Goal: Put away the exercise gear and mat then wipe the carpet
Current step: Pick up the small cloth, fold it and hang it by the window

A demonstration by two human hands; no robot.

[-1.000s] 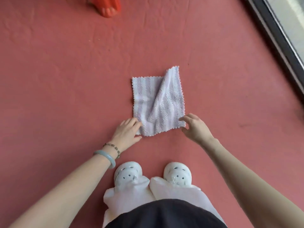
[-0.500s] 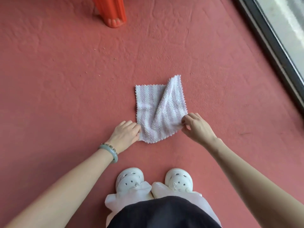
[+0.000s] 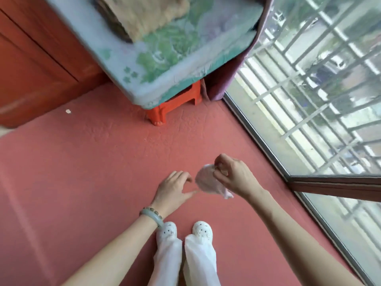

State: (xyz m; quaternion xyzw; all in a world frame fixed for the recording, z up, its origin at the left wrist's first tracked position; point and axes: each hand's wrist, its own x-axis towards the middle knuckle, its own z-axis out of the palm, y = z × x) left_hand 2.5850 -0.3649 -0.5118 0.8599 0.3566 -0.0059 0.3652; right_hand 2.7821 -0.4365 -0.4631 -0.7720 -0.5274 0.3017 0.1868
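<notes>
My right hand has the pale lilac wiping cloth pinched between thumb and curled fingertips. The cloth hangs bunched from that grip, in the air above the pinkish-red carpet and just ahead of my feet. One corner of it pokes out below my right wrist.

My left hand is just beside the cloth and holds nothing. Its fingers are loosely bent and its thumb is stretched out toward the cloth's lower edge (motion blur hides whether the tip actually touches it). On that wrist sit a pale green bangle and a beaded bracelet.

Below my hands are my white clogs, side by side on the carpet, with white trouser legs falling over them.

Further ahead, an orange plastic stool stands on the carpet under a padded surface with a green floral cover, and a folded tan blanket lies on top of that. A reddish wooden cabinet is to the left. A barred window runs along the right, with a purple curtain hanging at its near corner. A small white scrap lies on the carpet near the cabinet.
</notes>
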